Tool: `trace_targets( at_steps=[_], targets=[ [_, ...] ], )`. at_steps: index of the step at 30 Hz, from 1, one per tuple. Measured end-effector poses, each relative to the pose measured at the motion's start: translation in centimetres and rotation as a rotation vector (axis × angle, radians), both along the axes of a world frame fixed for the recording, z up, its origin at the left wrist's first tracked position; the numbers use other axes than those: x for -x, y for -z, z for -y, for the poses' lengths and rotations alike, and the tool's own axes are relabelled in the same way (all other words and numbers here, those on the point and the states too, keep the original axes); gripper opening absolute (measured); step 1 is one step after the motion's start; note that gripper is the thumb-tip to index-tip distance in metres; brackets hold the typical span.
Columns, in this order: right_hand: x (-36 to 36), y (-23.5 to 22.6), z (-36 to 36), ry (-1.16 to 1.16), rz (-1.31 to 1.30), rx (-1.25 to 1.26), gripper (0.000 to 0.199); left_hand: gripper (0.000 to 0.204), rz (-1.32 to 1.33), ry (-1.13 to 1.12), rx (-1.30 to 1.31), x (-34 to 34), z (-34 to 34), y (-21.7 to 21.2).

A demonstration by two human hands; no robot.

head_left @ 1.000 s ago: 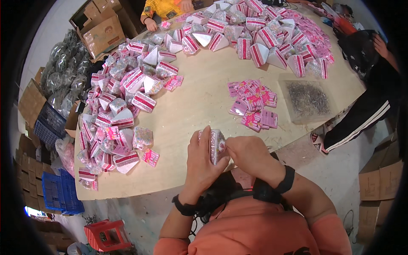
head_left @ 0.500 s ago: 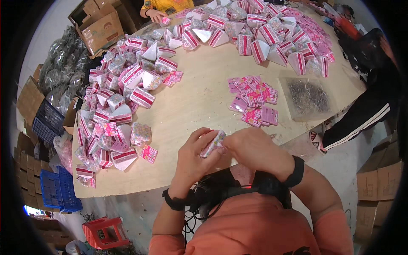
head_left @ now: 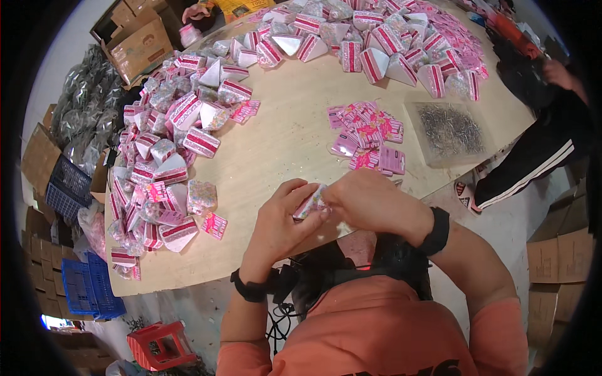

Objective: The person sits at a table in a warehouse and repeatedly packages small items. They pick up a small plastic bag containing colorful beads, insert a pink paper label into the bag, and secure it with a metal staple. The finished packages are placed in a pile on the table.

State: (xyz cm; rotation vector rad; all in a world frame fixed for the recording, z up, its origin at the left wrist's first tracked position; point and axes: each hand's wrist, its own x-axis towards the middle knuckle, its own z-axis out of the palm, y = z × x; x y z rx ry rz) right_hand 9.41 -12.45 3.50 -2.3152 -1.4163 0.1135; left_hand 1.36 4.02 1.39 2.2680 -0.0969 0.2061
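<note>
Close to the table's near edge, my left hand (head_left: 273, 220) grips a small cake-slice-shaped piece (head_left: 310, 205) speckled with coloured sprinkles. Its fingers curl over the far side and the thumb presses the near side. My right hand (head_left: 371, 204) is closed against the right end of that piece. Whatever its fingertips pinch is hidden behind the hand. Just beyond my hands lies a loose pile of pink printed cards (head_left: 369, 130). To the right of them a clear shallow box (head_left: 433, 161) contains many thin metal pins (head_left: 450, 130).
Heaps of cake-slice pieces (head_left: 200, 143) cover the table's (head_left: 282, 119) left side and far end. More pink cards (head_left: 446, 32) lie far right. A person in black trousers (head_left: 533, 178) stands at the right. Blue crates (head_left: 91, 285) and a red stool (head_left: 162, 346) are on the left.
My view has shifted slightly. Both hands stay together on the piece, which is turned a little. The co-worker's hand at the far end has drawn back from the pink item it was touching.
</note>
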Motion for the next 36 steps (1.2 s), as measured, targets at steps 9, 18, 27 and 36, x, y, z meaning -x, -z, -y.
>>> trace_targets(
  at_steps=[9,18,27,36],
  targets=[
    [0.1,-0.9,0.0,-0.029,0.016,0.112,0.009,0.050,-0.098,0.062,0.004,0.0,-0.1,-0.2],
    [-0.3,0.0,-0.5,-0.028,-0.220,-0.048,0.017,0.048,-0.075,0.073,-0.037,0.3,0.2,-1.2],
    [-1.4,0.1,0.2,0.049,-0.863,-0.113,0.008,0.049,0.038,0.061,-0.019,0.5,-0.6,0.6],
    [-0.7,0.6,1.6,0.158,-1.092,-0.220,0.009,0.041,-0.129,-0.279,0.499,1.4,-4.2,2.2]
  ],
)
